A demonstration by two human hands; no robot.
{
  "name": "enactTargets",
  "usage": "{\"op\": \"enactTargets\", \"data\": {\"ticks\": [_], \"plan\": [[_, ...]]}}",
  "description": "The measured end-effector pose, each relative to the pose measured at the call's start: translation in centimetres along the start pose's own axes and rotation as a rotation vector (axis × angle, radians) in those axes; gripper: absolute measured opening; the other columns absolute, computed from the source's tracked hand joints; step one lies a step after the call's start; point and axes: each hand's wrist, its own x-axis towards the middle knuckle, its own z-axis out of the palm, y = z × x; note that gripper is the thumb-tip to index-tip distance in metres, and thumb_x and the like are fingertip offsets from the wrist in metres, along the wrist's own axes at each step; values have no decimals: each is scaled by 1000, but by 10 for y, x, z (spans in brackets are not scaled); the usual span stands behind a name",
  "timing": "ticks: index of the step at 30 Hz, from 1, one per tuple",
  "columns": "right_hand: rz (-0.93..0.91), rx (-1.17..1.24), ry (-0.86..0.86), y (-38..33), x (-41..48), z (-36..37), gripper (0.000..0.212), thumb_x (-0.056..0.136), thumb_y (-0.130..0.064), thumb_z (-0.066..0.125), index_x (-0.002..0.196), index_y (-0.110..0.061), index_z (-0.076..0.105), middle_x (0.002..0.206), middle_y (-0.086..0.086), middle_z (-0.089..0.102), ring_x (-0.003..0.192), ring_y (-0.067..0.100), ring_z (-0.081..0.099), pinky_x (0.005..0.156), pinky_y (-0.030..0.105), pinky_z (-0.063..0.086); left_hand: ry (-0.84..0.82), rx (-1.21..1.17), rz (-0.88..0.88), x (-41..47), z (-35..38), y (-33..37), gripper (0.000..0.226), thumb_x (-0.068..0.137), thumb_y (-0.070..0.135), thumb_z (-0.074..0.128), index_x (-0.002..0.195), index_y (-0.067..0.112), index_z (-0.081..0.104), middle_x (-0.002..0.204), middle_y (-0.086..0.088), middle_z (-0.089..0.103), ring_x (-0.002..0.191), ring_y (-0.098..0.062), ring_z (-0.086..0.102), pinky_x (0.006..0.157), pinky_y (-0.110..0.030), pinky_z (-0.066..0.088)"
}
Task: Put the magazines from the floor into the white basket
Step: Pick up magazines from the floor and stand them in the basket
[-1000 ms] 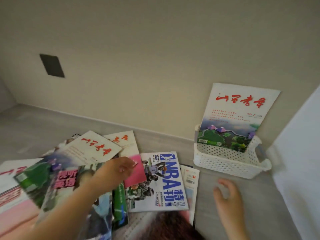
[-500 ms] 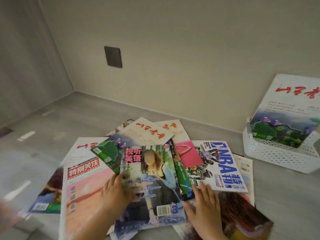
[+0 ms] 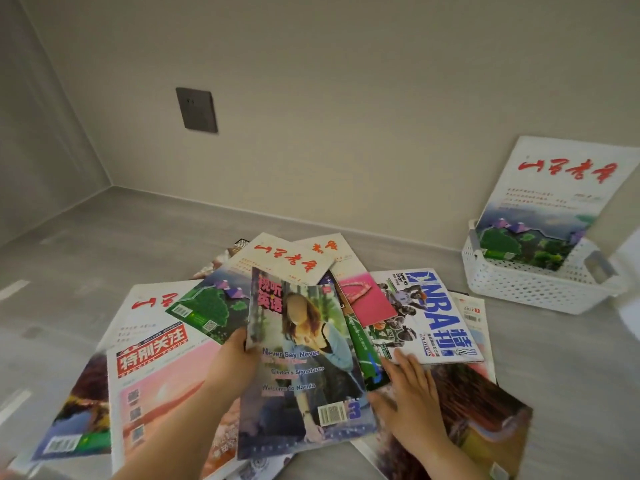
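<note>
Your left hand [image 3: 232, 367] grips the left edge of the glossy English-learning magazine with the woman in a blue cardigan on its cover [image 3: 304, 368], thumb lying over the cover and the other fingers hidden beneath, so this magazine sits directly in your grip and its left side is tilted up off the pile. Your right hand [image 3: 410, 403] lies open and flat just beside that magazine's lower right corner, fingers spread over the brown-covered magazine [image 3: 485, 410] under it, closed around nothing; whether its thumb touches the held cover you cannot tell. Take the held magazine as your landmark: to its right lies the white basketball magazine with blue NBA lettering [image 3: 429, 317], partly tucked under a pink-covered issue [image 3: 363, 299] and a thin green one [image 3: 363, 348] that runs along the held magazine's right edge. Behind it, toward the wall, lies a cream issue with red brush-script title and green landscape [image 3: 263, 271]. To its left spreads a pink-and-white issue with a red title block [image 3: 156, 372], overlapping more covers. All of these rest on the grey floor [image 3: 104, 244]. Well apart from the held magazine, to its far right by the beige wall [image 3: 346, 98], stands the white perforated plastic basket [image 3: 526, 292], with one cream red-titled magazine [image 3: 554, 202] already upright inside, leaning against the wall. A dark wall socket plate [image 3: 196, 109] sits on the wall above the pile.
</note>
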Motion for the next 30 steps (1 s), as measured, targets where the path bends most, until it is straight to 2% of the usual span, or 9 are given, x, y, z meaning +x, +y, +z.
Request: {"op": "enactTargets", "data": {"ticks": [5,10,13,16,18,20,23,25,30], "plan": [[126,690,95,-5,6,-27,56,89,-22,51,138,-18,25,146,3,29,132,17,29,109,32,26,57,-167,279,-4,-6,30,24,91,7,41,82,27,48,74,7,58,65,-8,55,52,-18,41],[122,1082,-24,3,20,-81,54,76,-41,59,124,-36,37,113,-12,59,95,-1,59,71,14,47,41,-277,478,-8,17,84,23,89,4,44,74,22,47,73,5,54,66,-11,50,53,-13,43],[64,1027,97,22,32,-115,17,82,-15,60,90,-30,57,88,-16,66,73,-8,64,59,8,49,-10,-344,570,-8,40,121,23,88,1,44,74,19,47,74,-1,54,70,-15,52,65,-22,44],[133,872,259,48,42,-155,21,80,-9,62,66,-23,56,61,-9,63,53,4,60,50,13,45,-45,-321,677,-6,64,161,34,85,-2,48,70,29,51,66,12,59,56,7,57,52,-4,42],[150,743,358,70,49,-183,29,79,-11,65,54,-17,51,44,-5,54,41,2,49,41,10,33,-62,-269,700,2,83,190,32,84,-2,50,62,21,51,52,10,55,45,4,52,43,-4,36],[176,648,443,94,60,-211,27,79,-13,64,56,-4,55,48,10,54,45,15,52,39,12,30,-49,-222,716,16,104,219,20,85,2,52,67,11,52,63,-7,57,57,-10,52,53,-19,39],[148,583,575,130,80,-248,33,83,-17,60,84,17,57,79,37,61,67,41,57,61,35,46,22,-118,782,37,138,259,13,87,10,51,76,7,58,72,-15,63,71,-25,54,65,-26,43],[143,536,629,154,95,-267,33,84,-19,56,90,14,57,88,35,63,80,44,59,71,46,48,55,-13,829,48,162,284,20,88,16,49,88,3,64,86,-21,68,81,-34,60,74,-35,48],[193,504,647,206,124,-292,23,86,-15,54,72,3,57,61,14,55,60,28,51,51,28,29,10,74,768,72,222,327,20,86,18,52,89,4,67,90,-20,69,83,-34,59,75,-37,46]]}}
